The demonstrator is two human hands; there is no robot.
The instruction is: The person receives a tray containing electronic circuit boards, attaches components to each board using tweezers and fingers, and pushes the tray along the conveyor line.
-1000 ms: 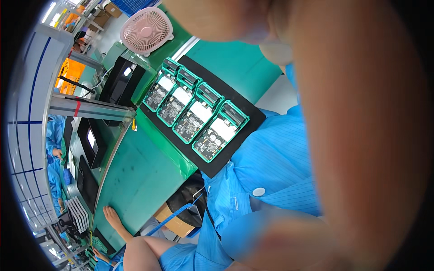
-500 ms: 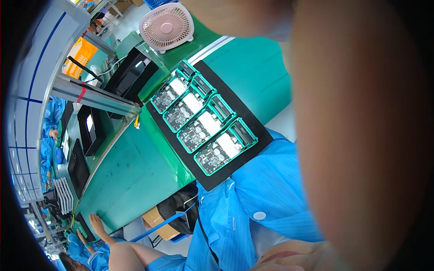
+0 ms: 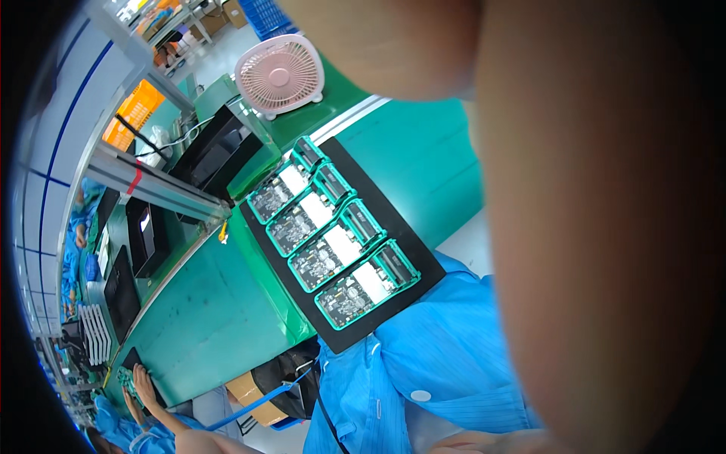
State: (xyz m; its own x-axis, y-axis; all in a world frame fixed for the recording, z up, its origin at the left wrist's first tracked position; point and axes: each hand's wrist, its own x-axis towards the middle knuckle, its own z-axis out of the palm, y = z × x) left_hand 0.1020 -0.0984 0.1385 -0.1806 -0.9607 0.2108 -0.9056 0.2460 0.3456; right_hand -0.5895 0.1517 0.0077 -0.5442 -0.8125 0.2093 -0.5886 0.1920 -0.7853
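small green piece (image 3: 126,382), blurry, at the bench's (image 3: 219,303) left end, just left of the left hand (image 3: 144,386). can't tell grip or contact. four green-framed circuit boards (image 3: 333,257) sit on black mat (image 3: 412,284), well right. blurred skin (image 3: 597,227) near lens; right hand's state unreadable.

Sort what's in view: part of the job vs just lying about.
Likely part of the job:
- four green-framed circuit-board units
- black mat under them
- possibly the green parts by the left hand; contact is unclear

Apparently just lying about:
- pink fan
- orange crate
- blue crate
- cardboard box below the table
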